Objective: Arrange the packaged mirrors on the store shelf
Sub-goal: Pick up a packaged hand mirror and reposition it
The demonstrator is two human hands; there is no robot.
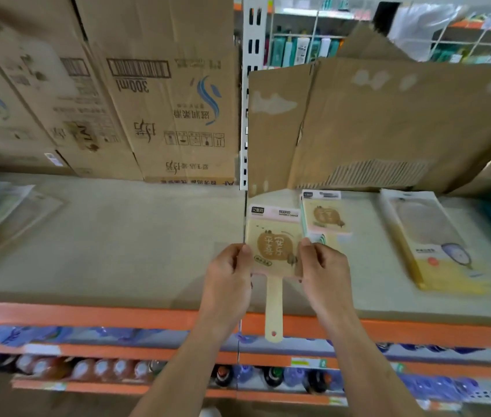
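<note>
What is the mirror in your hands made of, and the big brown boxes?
The mirror looks like pale wood or wood-coloured plastic, matte; its long handle is plain tan. The boxes look like cardboard: dull brown, creased, with printed marks.

A beige shelf (117, 236) with an orange front edge (87, 314) carries printed cardboard boxes (163, 109) at its back left. A white slotted upright (251, 40) stands beside a flattened cardboard sheet (388, 121). Bottles (102, 370) line the lower shelves.

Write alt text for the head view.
The left hand and right hand grip a packaged mirror by its sides over the shelf, its handle past the orange front edge. A second mirror pack and a yellow pack lie on it.
</note>
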